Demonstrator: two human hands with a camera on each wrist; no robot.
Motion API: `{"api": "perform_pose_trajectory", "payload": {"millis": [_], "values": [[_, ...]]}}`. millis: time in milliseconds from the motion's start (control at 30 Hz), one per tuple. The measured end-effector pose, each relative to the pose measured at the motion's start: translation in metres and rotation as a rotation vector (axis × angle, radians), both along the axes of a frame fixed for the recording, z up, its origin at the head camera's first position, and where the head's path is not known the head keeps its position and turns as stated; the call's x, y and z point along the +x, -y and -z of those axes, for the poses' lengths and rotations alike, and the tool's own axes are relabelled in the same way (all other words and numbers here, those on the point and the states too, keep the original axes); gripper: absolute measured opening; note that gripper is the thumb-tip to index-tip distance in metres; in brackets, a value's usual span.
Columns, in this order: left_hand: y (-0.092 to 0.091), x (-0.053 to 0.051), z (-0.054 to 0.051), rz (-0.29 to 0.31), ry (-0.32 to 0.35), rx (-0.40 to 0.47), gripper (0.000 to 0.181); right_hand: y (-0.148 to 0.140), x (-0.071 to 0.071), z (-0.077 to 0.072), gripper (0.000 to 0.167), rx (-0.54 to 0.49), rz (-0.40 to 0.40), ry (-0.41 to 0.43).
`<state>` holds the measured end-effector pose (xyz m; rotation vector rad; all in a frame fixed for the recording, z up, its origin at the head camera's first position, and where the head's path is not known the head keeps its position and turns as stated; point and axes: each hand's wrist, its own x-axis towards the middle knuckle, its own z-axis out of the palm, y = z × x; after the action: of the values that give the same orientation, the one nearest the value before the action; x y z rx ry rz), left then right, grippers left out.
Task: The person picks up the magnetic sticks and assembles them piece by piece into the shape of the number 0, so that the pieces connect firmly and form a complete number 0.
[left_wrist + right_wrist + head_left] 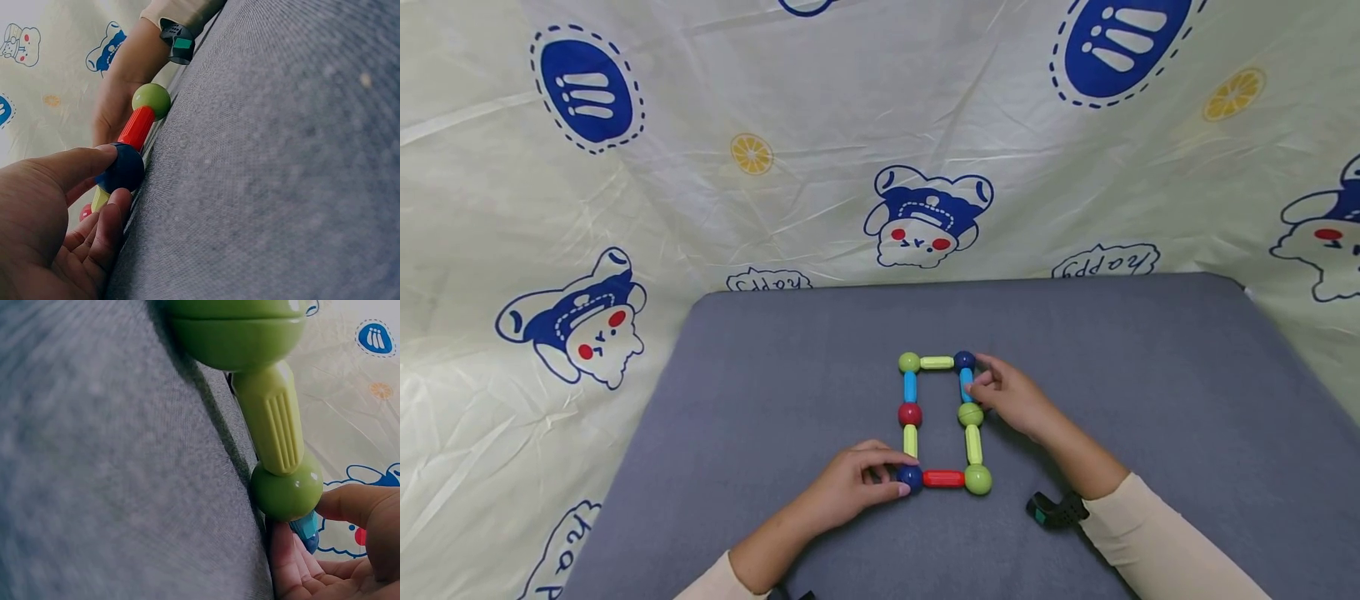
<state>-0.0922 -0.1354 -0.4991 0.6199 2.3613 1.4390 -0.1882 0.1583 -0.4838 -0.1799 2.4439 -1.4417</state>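
Note:
A closed rectangle of toy balls and short rods, like a magnetic building set, lies on the grey table. My left hand (850, 487) pinches the navy ball (122, 169) at its near left corner between thumb and fingers. From that ball run a red rod (943, 478) to a green ball (978, 479) and a yellow-green rod (911, 442) to a red ball (910, 414). On the far right side my right hand (1011, 396) holds the light-blue rod (966, 383), index fingertip beside the far navy ball (965, 360). The ridged green ball (971, 414) sits just below that rod.
The grey table (790, 358) spreads around the rectangle. Behind and at the sides hangs a pale printed sheet (820, 200). A black band (1056, 510) is on the right wrist, near the tabletop.

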Motion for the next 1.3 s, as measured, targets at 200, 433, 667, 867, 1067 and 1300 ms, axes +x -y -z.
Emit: {"api": "perform_pose_trajectory", "payload": {"millis": [200,433,667,867,1067,1300], "values": [[-0.0005,-0.0004,0.0017,-0.005,0.009,-0.003,0.029,-0.0016,0.0001,0.0031,0.066,-0.017,0.011,0.010],[-0.0005,-0.0017,0.0046,-0.002,0.008,-0.002,0.029,-0.0031,0.0006,0.0052,0.064,-0.035,0.017,0.001],[-0.0012,-0.0021,0.0061,-0.001,0.003,0.012,0.029,-0.0027,0.0015,0.0065,0.065,-0.065,0.006,-0.008],[-0.0014,-0.0020,0.0071,-0.024,-0.029,0.015,0.029,-0.0013,0.0018,0.0061,0.068,-0.087,0.000,0.007],[-0.0015,-0.0017,0.0061,-0.082,0.013,0.043,0.029,-0.0001,0.0026,0.0064,0.062,-0.146,0.003,0.011],[-0.0018,-0.0023,0.0067,-0.172,0.107,0.115,0.032,0.0022,0.0039,0.0100,0.042,-0.170,-0.044,-0.017]]}}
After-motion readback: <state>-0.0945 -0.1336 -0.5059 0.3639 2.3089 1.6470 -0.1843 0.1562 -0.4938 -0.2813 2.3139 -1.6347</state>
